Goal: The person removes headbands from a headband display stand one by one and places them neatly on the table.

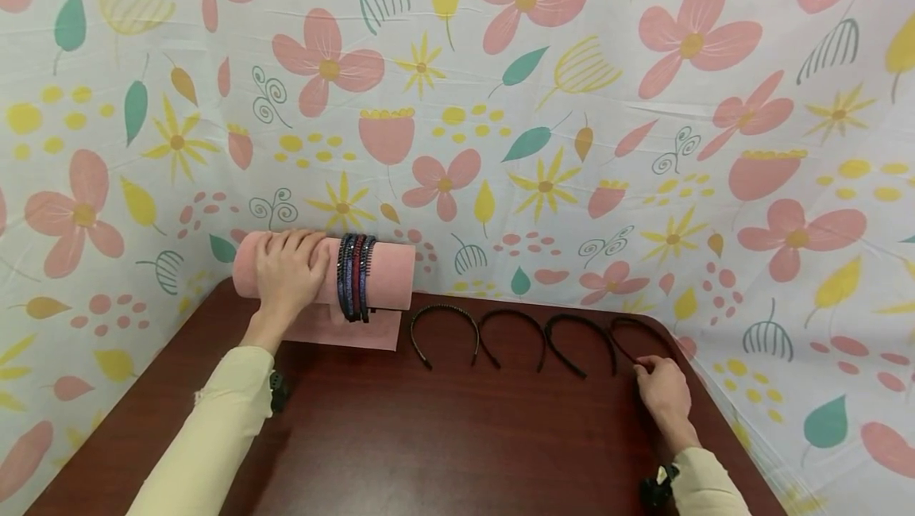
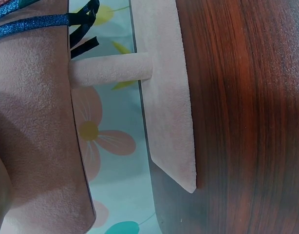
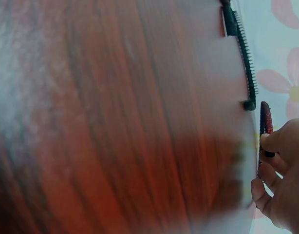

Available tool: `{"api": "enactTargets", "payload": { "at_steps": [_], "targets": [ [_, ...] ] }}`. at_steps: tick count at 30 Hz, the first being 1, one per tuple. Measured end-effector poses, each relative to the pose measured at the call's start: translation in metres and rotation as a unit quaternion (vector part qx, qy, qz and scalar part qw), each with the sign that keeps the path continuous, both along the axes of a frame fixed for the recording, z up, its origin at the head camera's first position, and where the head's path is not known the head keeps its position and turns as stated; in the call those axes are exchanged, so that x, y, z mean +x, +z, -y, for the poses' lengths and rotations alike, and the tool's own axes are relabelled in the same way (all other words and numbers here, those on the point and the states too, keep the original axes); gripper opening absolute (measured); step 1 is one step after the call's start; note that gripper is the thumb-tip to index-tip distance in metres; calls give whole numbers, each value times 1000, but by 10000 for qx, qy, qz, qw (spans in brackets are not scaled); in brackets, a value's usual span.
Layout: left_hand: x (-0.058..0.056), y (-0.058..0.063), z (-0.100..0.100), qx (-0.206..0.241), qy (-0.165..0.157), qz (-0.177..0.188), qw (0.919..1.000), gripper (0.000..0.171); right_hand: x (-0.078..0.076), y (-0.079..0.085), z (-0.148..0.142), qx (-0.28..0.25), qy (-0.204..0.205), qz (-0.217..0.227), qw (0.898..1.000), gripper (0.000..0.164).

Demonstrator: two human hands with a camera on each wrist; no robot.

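A pink plush headband holder [image 1: 391, 266] lies at the table's left rear, its roll raised on a post [image 2: 110, 68] over a flat base [image 2: 169, 97]. Several glittery blue, black and red headbands [image 1: 356, 278] circle the roll side by side. My left hand [image 1: 289, 274] grips the roll from above, left of these bands; the left wrist view shows only a sliver of it. At the right rear, my right hand [image 1: 665, 395] pinches one end of a dark red headband [image 1: 638, 320]. In the right wrist view thumb and fingertips hold that end.
Three dark headbands stand in a row along the rear edge: a beaded one [image 1: 443, 308], a black one [image 1: 513, 313] and another black one [image 1: 581, 317]. Floral cloth [image 1: 457, 143] hangs behind and beside the dark wooden table [image 1: 457, 437].
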State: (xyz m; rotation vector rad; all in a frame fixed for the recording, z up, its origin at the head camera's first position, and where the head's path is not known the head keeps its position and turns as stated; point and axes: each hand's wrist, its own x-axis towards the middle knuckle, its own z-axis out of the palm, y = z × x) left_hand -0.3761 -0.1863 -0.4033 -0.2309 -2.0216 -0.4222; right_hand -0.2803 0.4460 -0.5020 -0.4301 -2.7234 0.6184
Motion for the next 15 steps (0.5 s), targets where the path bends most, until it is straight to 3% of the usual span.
{"api": "enactTargets", "payload": {
  "at_steps": [6, 15],
  "targets": [
    [0, -1, 1, -24, 23, 120, 9999, 39, 1, 0, -3, -10, 148, 302, 9994, 31],
    [0, -1, 1, -16, -1, 124, 9999, 40, 6, 4, 0, 19, 360, 418, 9985, 34]
  ]
}}
